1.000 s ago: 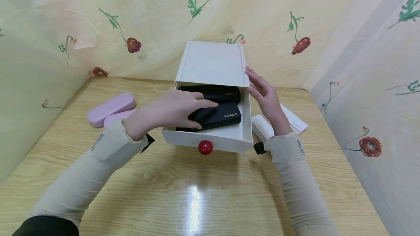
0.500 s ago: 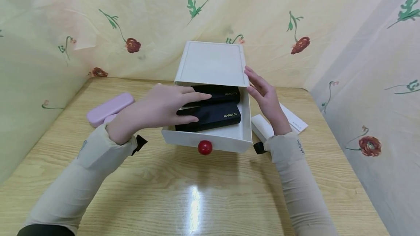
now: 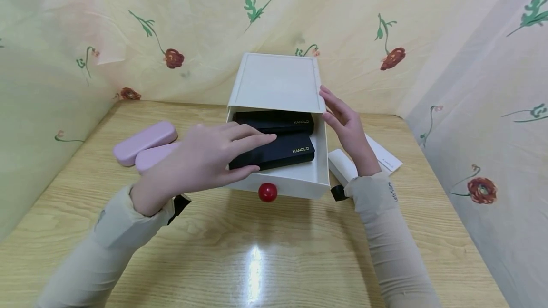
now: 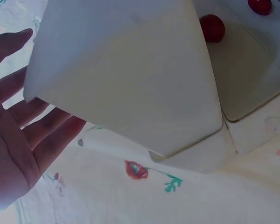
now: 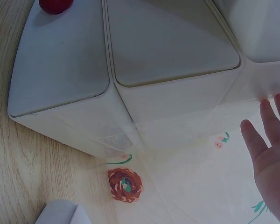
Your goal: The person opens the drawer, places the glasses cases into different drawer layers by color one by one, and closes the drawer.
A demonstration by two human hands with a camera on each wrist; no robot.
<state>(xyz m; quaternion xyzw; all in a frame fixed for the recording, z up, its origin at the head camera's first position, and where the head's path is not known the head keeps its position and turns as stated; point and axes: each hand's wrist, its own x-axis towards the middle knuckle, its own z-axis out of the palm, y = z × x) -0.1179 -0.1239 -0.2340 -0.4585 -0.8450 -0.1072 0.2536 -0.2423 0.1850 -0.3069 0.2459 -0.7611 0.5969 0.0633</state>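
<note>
A white drawer [image 3: 295, 189] with a red knob [image 3: 268, 192] is pulled out of a white cabinet [image 3: 276, 82]. Inside lie two black cases lettered KANOLD, a front case [image 3: 293, 152] and one behind it [image 3: 276, 120]. My left hand [image 3: 201, 156] hovers over the drawer's front left corner, thumb and index finger spread apart and overlapping the front case in the head view. In the left wrist view its fingers reach past the drawer front [image 4: 130, 79]. My right hand [image 3: 348, 129] rests its fingertips along the cabinet's upper right edge.
Two lilac cases [image 3: 143, 142] lie on the wooden table [image 3: 205, 251] to the left, one partly behind my left hand. To the right are a white case [image 3: 341, 161] and a flat white piece [image 3: 385, 155]. Floral cloth [image 3: 205, 75] hangs around the table.
My left hand first drew back leftward from the front black case, then moved down toward the drawer's front corner. The black cases and my right hand stay put.
</note>
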